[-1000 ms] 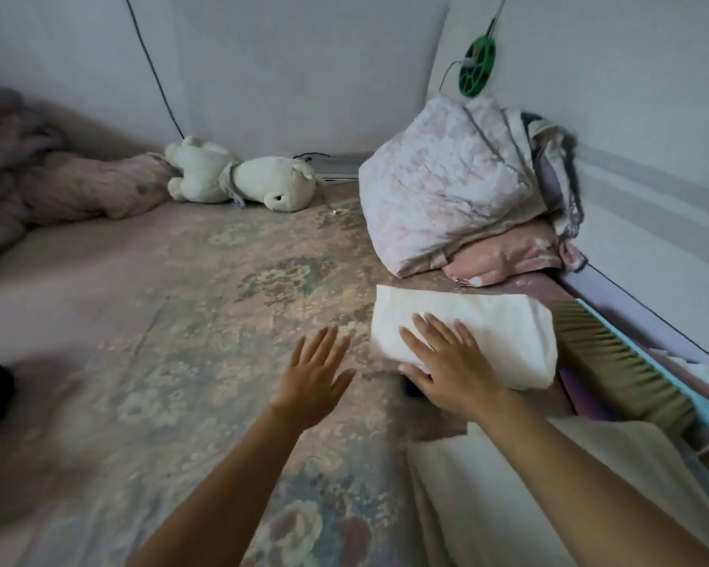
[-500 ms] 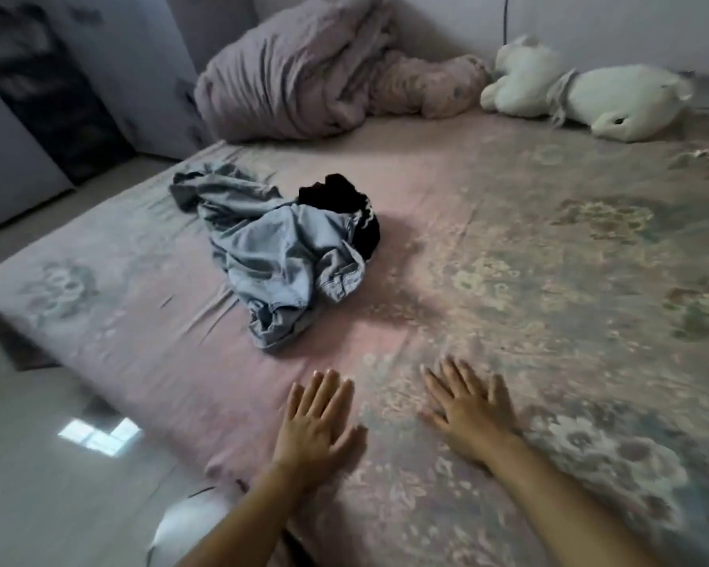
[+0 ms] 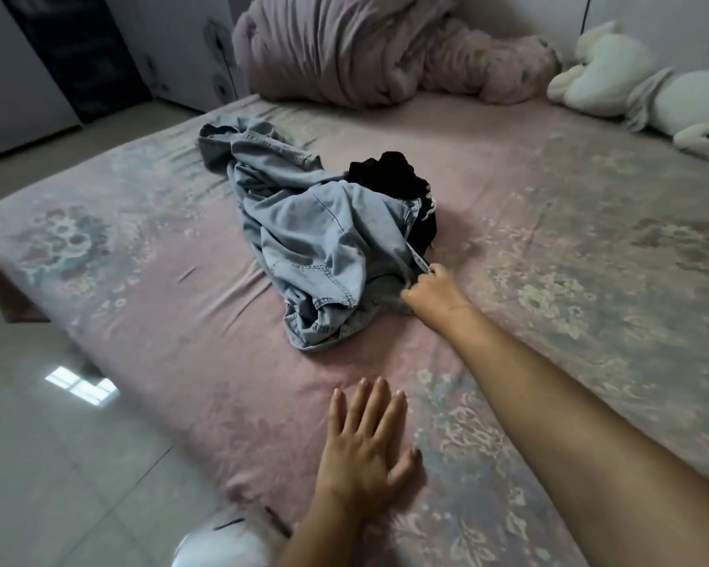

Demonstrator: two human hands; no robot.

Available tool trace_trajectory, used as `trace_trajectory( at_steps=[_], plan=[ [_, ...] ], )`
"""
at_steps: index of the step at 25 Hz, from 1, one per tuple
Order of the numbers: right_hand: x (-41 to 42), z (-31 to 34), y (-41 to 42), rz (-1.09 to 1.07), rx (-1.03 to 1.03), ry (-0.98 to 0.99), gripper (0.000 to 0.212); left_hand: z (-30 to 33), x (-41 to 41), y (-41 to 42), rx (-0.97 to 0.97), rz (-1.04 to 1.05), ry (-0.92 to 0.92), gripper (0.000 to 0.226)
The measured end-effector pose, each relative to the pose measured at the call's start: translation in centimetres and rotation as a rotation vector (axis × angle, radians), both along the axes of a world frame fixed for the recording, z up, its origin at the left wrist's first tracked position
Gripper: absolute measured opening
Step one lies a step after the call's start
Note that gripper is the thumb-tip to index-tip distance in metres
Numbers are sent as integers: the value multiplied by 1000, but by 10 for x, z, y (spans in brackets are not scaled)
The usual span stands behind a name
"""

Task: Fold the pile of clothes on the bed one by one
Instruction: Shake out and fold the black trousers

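A crumpled light-blue denim garment (image 3: 324,243) lies in a heap in the middle of the bed (image 3: 148,280), partly covering a black garment (image 3: 398,182) behind it. My right hand (image 3: 430,290) reaches out and grips the denim's near right edge with curled fingers. Flat on the sheet near the bed's front edge lies my left hand (image 3: 365,448), fingers spread and holding nothing.
A bunched pink quilt (image 3: 369,47) fills the far end of the bed. White plush toys (image 3: 647,92) lie at the far right. Tiled floor (image 3: 58,464) runs along the left, with a dark doorway (image 3: 78,55) beyond.
The view swung left from the folded white cloth to the pile. My right hand left the sheet and reached forward to take hold of the denim. My left hand stays flat on the bed.
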State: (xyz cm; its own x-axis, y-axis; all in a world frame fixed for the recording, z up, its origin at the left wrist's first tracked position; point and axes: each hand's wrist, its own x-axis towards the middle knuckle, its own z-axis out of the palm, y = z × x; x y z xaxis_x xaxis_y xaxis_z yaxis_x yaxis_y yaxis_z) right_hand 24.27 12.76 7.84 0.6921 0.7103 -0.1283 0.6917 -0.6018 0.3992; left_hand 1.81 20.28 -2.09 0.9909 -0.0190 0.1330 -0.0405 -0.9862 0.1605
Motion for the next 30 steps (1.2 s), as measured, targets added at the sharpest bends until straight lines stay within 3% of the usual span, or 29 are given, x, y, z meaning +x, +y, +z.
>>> trace_trajectory(
  at_steps=[4, 7, 10, 12, 15, 17, 19, 21, 24, 27, 30],
  plan=[
    [-16, -16, -42, -176, 212, 250, 33, 2, 3, 0, 69, 24, 20, 69],
    [-29, -28, -63, -292, 135, 313, 42, 6, -2, -2, 59, 4, 65, 68],
    [-45, -38, -77, -322, 200, 391, 49, 19, 24, 12, 50, -94, -222, 60],
    [-53, -43, -87, -316, 305, 390, 50, 42, 67, 27, 99, -44, -325, 61],
    [-42, -44, -93, -364, 435, 357, 54, 72, 130, 55, 319, 85, -99, 71],
    [-25, -40, -91, -373, 474, 363, 56, 71, 157, 87, 320, 5, -9, 55],
    [-7, -35, -91, -337, 428, 348, 55, 88, 170, 130, 314, -61, -122, 36],
    [8, -28, -89, -308, 371, 320, 51, 121, 173, 179, 307, 76, -231, 22],
    [31, -21, -80, -303, 380, 310, 46, 152, 155, 233, 309, 198, -252, 28],
    [46, -21, -61, -342, 417, 323, 46, 157, 155, 211, 123, 106, -275, 51],
    [52, -21, -36, -369, 445, 327, 49, 113, 190, 176, 156, 66, -70, 80]
  ],
)
